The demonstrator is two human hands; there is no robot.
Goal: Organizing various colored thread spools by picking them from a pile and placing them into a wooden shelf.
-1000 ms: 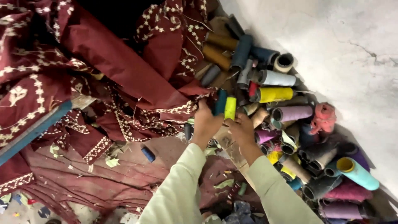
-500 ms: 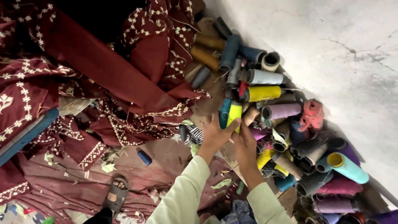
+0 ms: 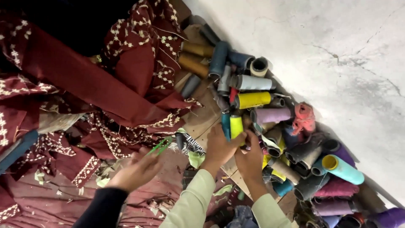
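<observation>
My left hand (image 3: 219,147), in a pale cream sleeve, grips a yellow-green thread spool (image 3: 236,125) and a blue spool (image 3: 226,125) held side by side. It sits at the near edge of a heap of thread spools (image 3: 291,147). My right hand (image 3: 251,159) presses against the left, its fingertips buried among the spools just right of the yellow-green one. Whether it grasps anything is hidden.
Maroon embroidered fabric (image 3: 97,84) is piled across the left. Another person's hand (image 3: 137,171) in a dark sleeve holds small green snips (image 3: 159,146) at the lower left. A pale concrete wall (image 3: 337,50) bounds the spool heap on the right. Wooden boards (image 3: 202,122) lie under the spools.
Another person's dark-sleeved hand with green snips has come in at the lower left. My hands, still together on the two spools, sit slightly lower in the view.
</observation>
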